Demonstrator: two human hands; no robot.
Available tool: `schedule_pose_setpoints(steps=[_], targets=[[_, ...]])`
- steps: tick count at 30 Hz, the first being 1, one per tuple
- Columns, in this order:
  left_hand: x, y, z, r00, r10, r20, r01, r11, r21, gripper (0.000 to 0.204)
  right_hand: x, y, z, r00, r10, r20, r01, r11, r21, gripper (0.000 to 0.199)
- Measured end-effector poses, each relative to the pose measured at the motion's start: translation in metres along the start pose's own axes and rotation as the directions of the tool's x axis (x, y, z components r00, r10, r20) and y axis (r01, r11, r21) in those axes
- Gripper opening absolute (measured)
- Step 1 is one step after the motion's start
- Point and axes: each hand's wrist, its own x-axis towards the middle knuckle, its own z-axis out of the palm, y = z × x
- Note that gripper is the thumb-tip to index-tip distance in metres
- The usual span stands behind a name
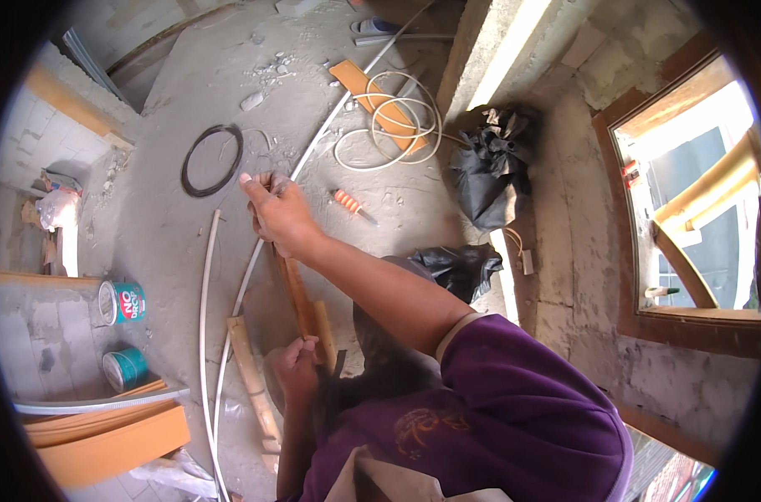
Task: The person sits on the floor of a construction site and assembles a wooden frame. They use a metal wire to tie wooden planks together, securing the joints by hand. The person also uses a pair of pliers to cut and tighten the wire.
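Note:
My right hand [281, 216] reaches out over the floor with its fingers curled closed; whatever is in them is too hidden to make out. A narrow reddish-brown wooden strip [295, 289] runs from just below that hand toward my body. At the strip's near end my left hand [298, 366] is closed around it, partly in shadow. Beside the strip lie a short pale wood piece [323, 328] and a longer light wooden batten [251, 376]. To the right of my right hand, a screwdriver with an orange striped handle [348, 201] rests on the floor.
Long white pipes [206, 309] cross the floor on the left. Beyond my hands lie a black wire coil [186, 171], a white cable coil [437, 125] and an orange board [355, 77]. Black plastic bags [485, 180] stand right; paint cans [122, 303] and stacked boards [117, 443] sit left.

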Motion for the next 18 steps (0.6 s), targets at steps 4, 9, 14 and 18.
schedule_pose_setpoints(steps=[4,9,14,18], targets=[[0.004,-0.019,0.001,0.996,0.089,-0.016,-0.087,0.990,0.108,0.015,0.015,0.011,-0.009,0.999,-0.014,-0.046,0.011,0.998,-0.065,0.035],[0.005,-0.016,-0.001,1.000,0.020,-0.004,-0.019,0.992,0.122,0.017,0.000,-0.001,-0.005,0.999,-0.015,0.050,0.024,0.983,-0.179,0.048],[0.007,-0.005,-0.001,0.998,-0.032,-0.048,0.037,0.993,0.110,0.016,-0.018,-0.022,-0.002,0.995,-0.101,0.007,0.091,0.858,-0.505,0.063],[0.011,-0.020,0.004,0.999,-0.034,-0.035,0.037,0.995,0.089,0.016,-0.018,-0.028,-0.004,0.996,-0.090,0.021,0.089,0.887,-0.452,0.067]])
